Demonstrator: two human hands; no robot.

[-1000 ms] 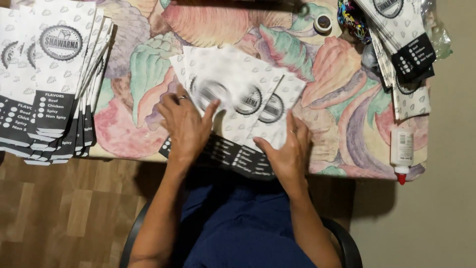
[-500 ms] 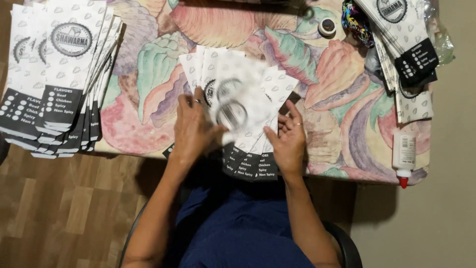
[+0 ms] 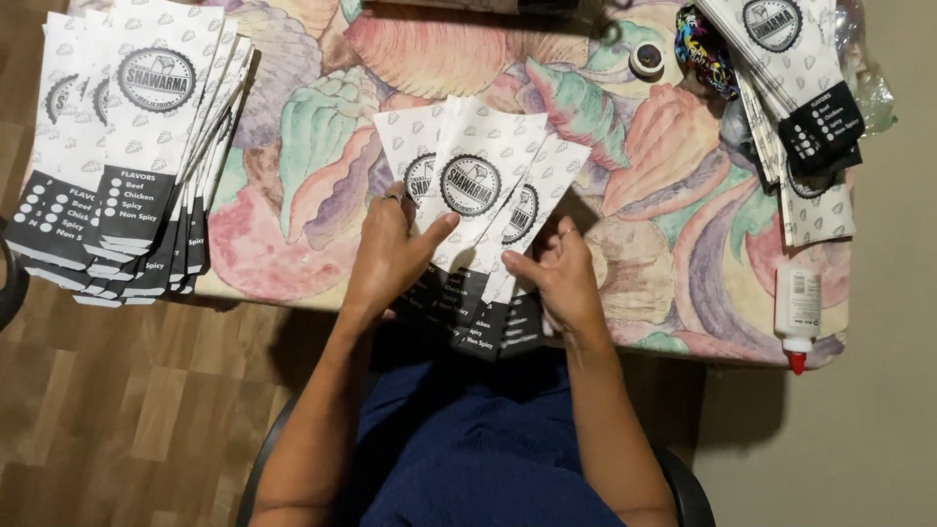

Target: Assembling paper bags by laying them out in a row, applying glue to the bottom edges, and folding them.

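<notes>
While the left hand pinches the top paper bag with its thumb across the face, the right hand grips the fan's lower right edge. These bags lie directly ahead of both hands, long axes running away from the body, dark ends nearest, on the shell-patterned tablecloth.
</notes>
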